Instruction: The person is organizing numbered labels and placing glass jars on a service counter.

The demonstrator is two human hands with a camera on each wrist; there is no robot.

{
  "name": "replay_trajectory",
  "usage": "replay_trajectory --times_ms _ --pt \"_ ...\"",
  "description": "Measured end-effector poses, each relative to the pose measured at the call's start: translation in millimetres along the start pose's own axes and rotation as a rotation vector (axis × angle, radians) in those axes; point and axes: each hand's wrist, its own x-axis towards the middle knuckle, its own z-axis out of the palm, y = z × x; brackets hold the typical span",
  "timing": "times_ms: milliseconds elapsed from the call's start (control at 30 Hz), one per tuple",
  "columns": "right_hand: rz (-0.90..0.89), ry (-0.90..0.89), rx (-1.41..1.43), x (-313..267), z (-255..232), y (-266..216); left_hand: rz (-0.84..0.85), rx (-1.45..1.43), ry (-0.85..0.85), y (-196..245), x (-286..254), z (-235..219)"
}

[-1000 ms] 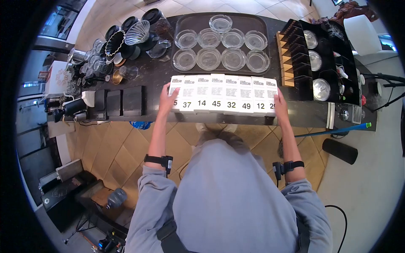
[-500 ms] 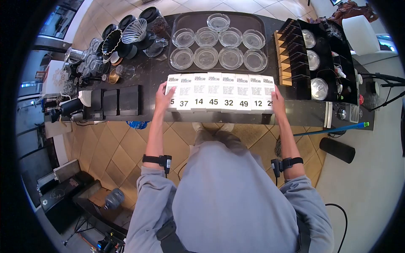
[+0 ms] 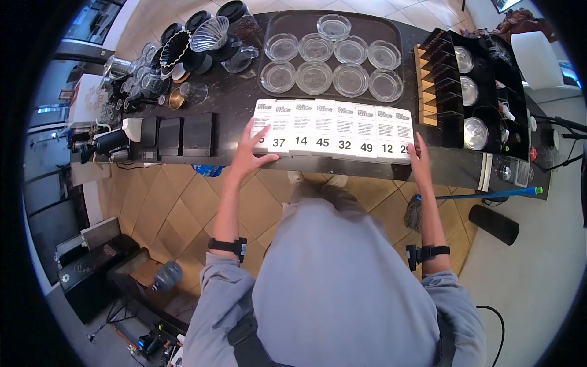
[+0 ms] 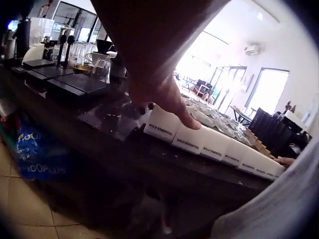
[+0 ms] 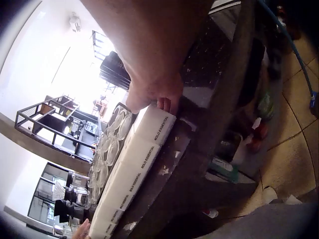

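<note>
A row of white boxes (image 3: 324, 128) with printed text and large numbers lies along the counter's front edge in the head view. My left hand (image 3: 246, 156) is at the left end, fingers over the leftmost box (image 3: 263, 116) and thumb stretched along the row's front side. In the left wrist view that thumb (image 4: 185, 117) lies over the boxes' upper edge. At the other end my right hand (image 3: 420, 162) stands beside the box marked 29 (image 3: 404, 128), fingers upright. The right wrist view shows these fingers (image 5: 167, 104) right at the end box (image 5: 155, 124).
Behind the boxes, a dark tray (image 3: 299, 23) carries several glass ashtrays (image 3: 315, 78). A black rack with wooden strips (image 3: 428, 92) and lidded jars stands on the right. Dark flat slabs (image 3: 199, 134), a glass dripper (image 3: 210, 33) and glassware occupy the left side of the counter (image 3: 235, 92).
My left hand has spread from the row's end onto the leftmost box, its thumb now along the front. The right hand has loosened slightly away from the right end. The head view has shifted.
</note>
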Motion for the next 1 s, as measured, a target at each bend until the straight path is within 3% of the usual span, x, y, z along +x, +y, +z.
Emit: replay_trajectory --times_ms 67,133,167,367,433,600,767,1000 --pt "-0.096 0.025 -0.064 -6.9 2.3 1.9 0.021 -0.002 0.023 -7.8 -2.0 8.3" --pt "-0.542 0.245 -0.473 -15.7 9.5 -19.0 0.072 0.136 0.048 -16.7 -3.1 14.9" --pt "-0.545 0.239 -0.469 -18.1 17.2 -31.0 0.077 0.128 0.072 -17.6 -4.3 16.3" --pt "-0.789 -0.036 -0.456 -33.0 92.9 -106.5 0.067 0.184 0.107 -19.6 -4.1 20.8" --pt "-0.879 -0.23 -0.458 -37.5 119.0 -122.2 0.057 0.182 0.105 -17.2 -5.5 22.5" --pt "-0.937 -0.376 -0.552 -48.4 171.7 -134.7 0.085 0.067 0.114 -26.3 -1.9 17.8" --pt "-0.885 -0.325 -0.767 -52.9 198.9 -129.0 0.172 0.022 0.025 -36.8 3.5 8.0" --pt "-0.817 -0.252 -0.827 -57.9 207.4 -129.6 0.207 0.003 0.012 -43.7 5.4 10.8"
